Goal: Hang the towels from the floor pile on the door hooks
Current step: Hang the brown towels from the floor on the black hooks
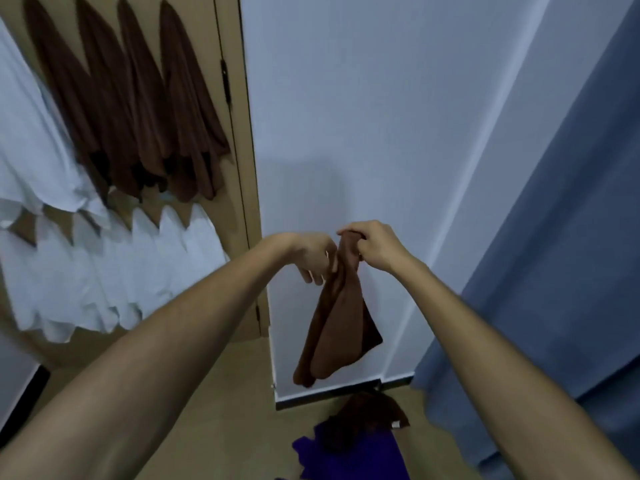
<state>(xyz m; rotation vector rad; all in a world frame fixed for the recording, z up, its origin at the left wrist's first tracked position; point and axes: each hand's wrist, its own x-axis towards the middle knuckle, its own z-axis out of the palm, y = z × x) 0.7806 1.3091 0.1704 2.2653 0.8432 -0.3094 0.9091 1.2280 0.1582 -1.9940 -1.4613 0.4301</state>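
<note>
A brown towel [337, 317] is held up in front of a pale wall [363, 116], to the right of a tan door [239, 168]. The right hand [375, 245] is closed around the towel's bunched top corner, and that grip is a firm pinch of the cloth. The left hand [317, 256] is just left of it; its fingers are curled downward against the cloth below the corner, but whether they clasp it or only touch it cannot be told.

From the right-hand grip the towel hangs straight down, its long axis near vertical, with the loose end low and well above the floor pile [360, 431]. That pile, brown cloth over purple cloth, lies at the foot of the wall, directly below the held towel.

On the door, up and to the left of both hands, four brown towels [138, 109] are hung in a row, with white towels [104, 265] hung beside and below them. The hooks themselves cannot be made out. A blue curtain [561, 237] hangs on the far side from the door.

The held corner is judged to need carrying up and leftward to the door. The left hand lies nearer the door, while the weight is carried by the right.
</note>
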